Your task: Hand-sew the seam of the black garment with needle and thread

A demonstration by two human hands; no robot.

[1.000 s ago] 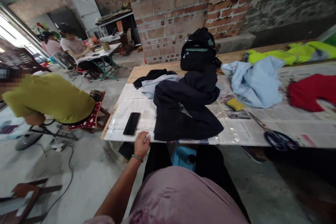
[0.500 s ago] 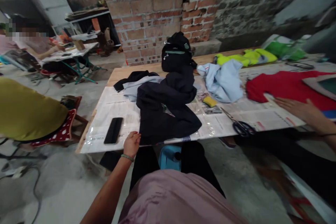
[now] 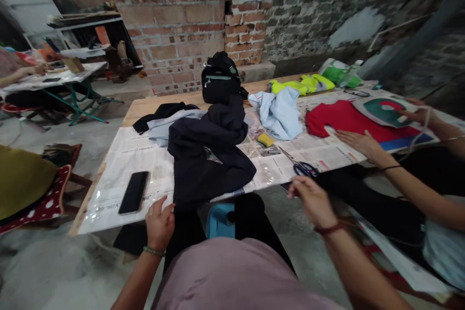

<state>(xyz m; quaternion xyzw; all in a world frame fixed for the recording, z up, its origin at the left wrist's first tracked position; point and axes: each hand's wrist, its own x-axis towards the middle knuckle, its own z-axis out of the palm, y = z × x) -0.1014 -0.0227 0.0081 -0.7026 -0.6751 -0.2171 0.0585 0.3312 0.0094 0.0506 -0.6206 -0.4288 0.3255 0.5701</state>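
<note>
My left hand (image 3: 160, 222) is at the table's front edge, at the lower left corner of a dark garment (image 3: 203, 179). Its fingers are loosely bent and apart, and nothing shows in them. A black phone (image 3: 133, 193) lies just left of it. In front of the table edge hangs my right hand (image 3: 313, 202), fingers half curled and apart with nothing visible in them. Just beyond it are the scissors (image 3: 305, 168), dark handles toward me. Behind the scissors lies a yellow sponge (image 3: 266, 140). The dark garment is partly bunched up, its lower part spread flat.
A co-worker's hand (image 3: 358, 143) rests by a red garment (image 3: 327, 117); their other hand is at a green-and-grey iron-shaped piece (image 3: 385, 109). A black backpack (image 3: 221, 80), a light blue cloth (image 3: 279, 114) and a neon yellow garment (image 3: 305, 85) lie farther back on the newspaper-covered table.
My right hand has come into view near the scissors. My left hand's fingers have loosened at the garment corner. The view has turned right, showing more of the co-worker.
</note>
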